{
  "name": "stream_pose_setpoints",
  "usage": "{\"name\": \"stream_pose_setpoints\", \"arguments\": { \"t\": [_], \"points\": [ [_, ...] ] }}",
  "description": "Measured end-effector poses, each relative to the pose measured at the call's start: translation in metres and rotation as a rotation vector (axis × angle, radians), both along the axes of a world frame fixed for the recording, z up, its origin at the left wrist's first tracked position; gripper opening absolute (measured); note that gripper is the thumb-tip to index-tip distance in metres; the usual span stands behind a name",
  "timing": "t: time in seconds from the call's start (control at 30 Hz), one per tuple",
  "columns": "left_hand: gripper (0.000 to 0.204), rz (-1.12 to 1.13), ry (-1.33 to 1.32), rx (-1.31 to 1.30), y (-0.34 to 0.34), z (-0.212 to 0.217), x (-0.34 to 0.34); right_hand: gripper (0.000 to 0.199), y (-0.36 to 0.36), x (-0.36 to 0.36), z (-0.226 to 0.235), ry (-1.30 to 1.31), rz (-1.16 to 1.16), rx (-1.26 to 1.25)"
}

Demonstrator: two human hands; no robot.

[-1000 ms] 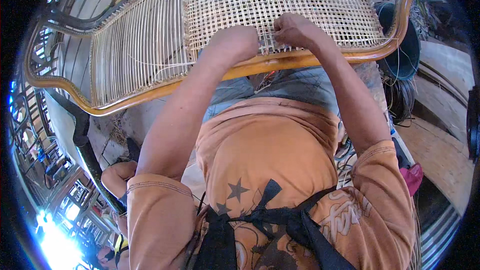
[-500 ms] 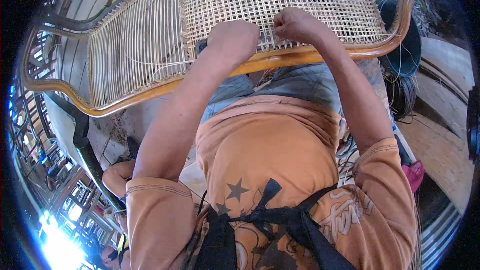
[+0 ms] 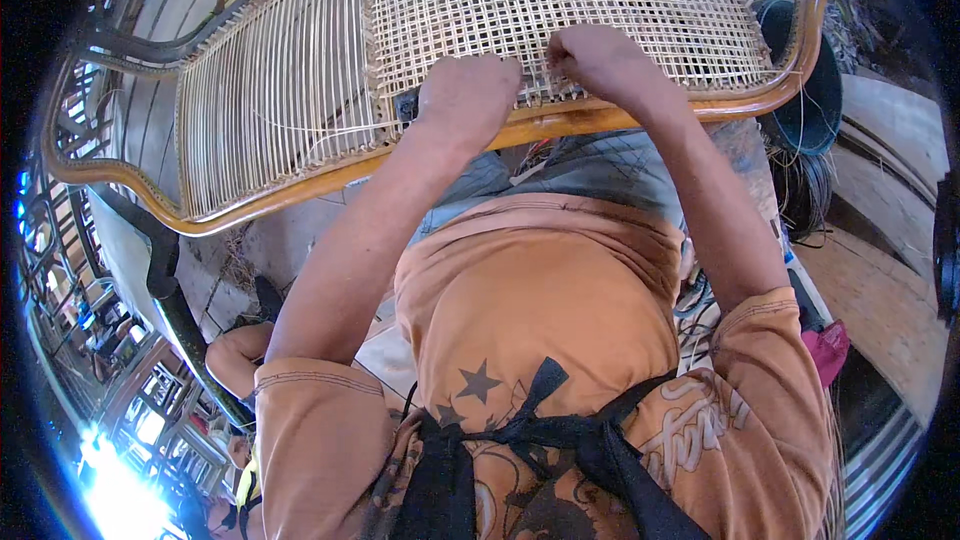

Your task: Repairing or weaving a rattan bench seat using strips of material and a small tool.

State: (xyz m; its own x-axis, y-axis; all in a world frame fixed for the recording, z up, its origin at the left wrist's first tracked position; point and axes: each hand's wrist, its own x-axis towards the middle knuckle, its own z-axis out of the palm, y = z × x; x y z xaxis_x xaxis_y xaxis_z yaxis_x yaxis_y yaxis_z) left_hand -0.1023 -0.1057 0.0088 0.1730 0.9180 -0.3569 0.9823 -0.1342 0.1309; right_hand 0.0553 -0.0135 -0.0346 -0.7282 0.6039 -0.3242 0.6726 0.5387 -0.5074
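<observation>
Across my lap lies a wooden frame (image 3: 560, 124) with a curved, varnished rail. Pale cane webbing (image 3: 640, 0) in an open square weave fills its right section, while strands (image 3: 270, 90) run in one direction only across the left section. My left hand (image 3: 468, 95) is closed over the webbing's near edge, and a small dark object (image 3: 406, 105) sticks out at its left side; its kind does not show. My right hand (image 3: 605, 65) is closed just to the right, fingers curled down at the weave. Whatever its fingertips pinch is hidden.
A loose cane strand (image 3: 320, 130) curves over the left section. Right of the frame stands a dark green bucket (image 3: 800, 90), with a dark bundle of strands (image 3: 803, 190) below it. Wooden boards (image 3: 870, 290) lie at the right. Another person's bent limb (image 3: 238, 358) shows at lower left.
Both hands have shifted slightly toward me along the webbing's near edge. More of the dark object beside my left hand shows now.
</observation>
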Motion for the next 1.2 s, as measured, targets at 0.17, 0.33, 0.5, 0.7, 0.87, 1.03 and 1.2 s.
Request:
{"name": "stream_pose_setpoints", "arguments": {
  "t": [0.17, 0.33, 0.5, 0.7, 0.87, 1.03, 1.2],
  "points": [
    [0.014, -0.043, -0.019, 0.054, 0.000, -0.003, -0.002, 0.012, 0.004, 0.012, 0.001, 0.086, -0.004, -0.033],
    [0.015, -0.047, -0.028, 0.050, 0.000, -0.005, -0.004, 0.012, 0.002, 0.006, -0.004, 0.094, 0.036, -0.028],
    [0.022, 0.189, 0.067, -0.234, 0.016, 0.019, -0.025, 0.014, -0.008, -0.009, 0.001, 0.100, -0.079, 0.025],
    [0.031, 0.253, -0.160, -0.192, 0.015, 0.001, -0.017, 0.014, -0.005, -0.001, 0.001, 0.166, -0.089, -0.050],
    [0.033, 0.276, -0.158, -0.269, 0.023, -0.008, -0.016, 0.014, -0.005, -0.003, 0.002, 0.081, -0.067, 0.063],
    [0.030, 0.297, -0.270, -0.285, 0.014, -0.007, -0.047, 0.015, 0.022, 0.072, 0.032, 0.085, -0.025, 0.012],
    [0.028, 0.306, -0.257, -0.241, -0.004, 0.006, -0.060, 0.016, 0.025, 0.087, 0.028, 0.042, 0.084, 0.035]
  ]
}}
